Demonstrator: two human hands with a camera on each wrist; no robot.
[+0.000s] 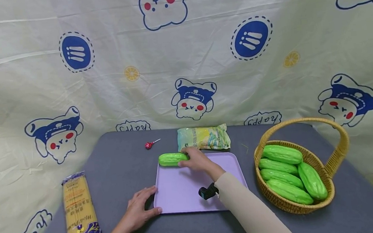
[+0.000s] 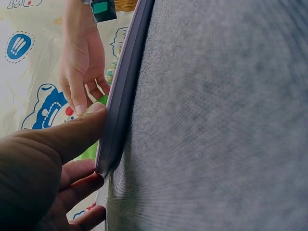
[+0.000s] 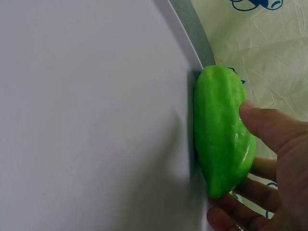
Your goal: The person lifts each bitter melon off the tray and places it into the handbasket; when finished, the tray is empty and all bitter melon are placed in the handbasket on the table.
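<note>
A glossy, ridged green bitter melon [image 1: 168, 160] lies along the far left edge of the lilac tray [image 1: 177, 196]. My right hand [image 1: 195, 160] holds it near its right end. In the right wrist view, the thumb presses one side of the bitter melon [image 3: 221, 130] while the fingers curl along the other. At the tray's near left corner, my left hand [image 1: 138, 209] rests with fingers spread, touching the rim. The left wrist view shows the left thumb and fingertips against the tray's side [image 2: 120, 96].
On the right stands a wicker basket [image 1: 337, 158] with a tall handle, holding several more bitter melons [image 1: 282, 154]. Behind the tray lies a green-yellow packet [image 1: 205, 138], with a red lollipop [image 1: 149, 145] to its left. A spaghetti pack [image 1: 80, 213] lies at far left.
</note>
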